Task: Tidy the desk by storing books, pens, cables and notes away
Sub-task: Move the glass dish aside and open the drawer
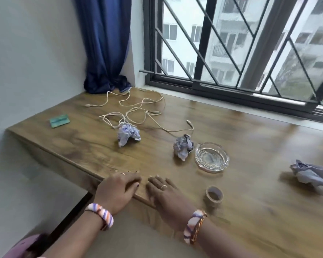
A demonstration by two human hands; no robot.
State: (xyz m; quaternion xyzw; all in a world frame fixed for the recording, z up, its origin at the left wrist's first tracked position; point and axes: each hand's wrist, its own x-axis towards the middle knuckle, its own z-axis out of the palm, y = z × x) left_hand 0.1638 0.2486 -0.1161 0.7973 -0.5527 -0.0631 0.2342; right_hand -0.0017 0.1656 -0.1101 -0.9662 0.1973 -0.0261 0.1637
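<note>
Wooden desk (pixel 250 183), left hand (pixel 117 189) and right hand (pixel 164 192) flat.

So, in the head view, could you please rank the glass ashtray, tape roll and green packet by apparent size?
1. glass ashtray
2. green packet and tape roll: these look alike, and the roll is nearer, so I won't rank them.

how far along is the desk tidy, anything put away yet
Nothing looks stored yet. Both hands, left hand and right hand, rest flat at the desk edge, holding nothing. Left: the tangled cable, three crumpled papers, and the tape roll.
</note>
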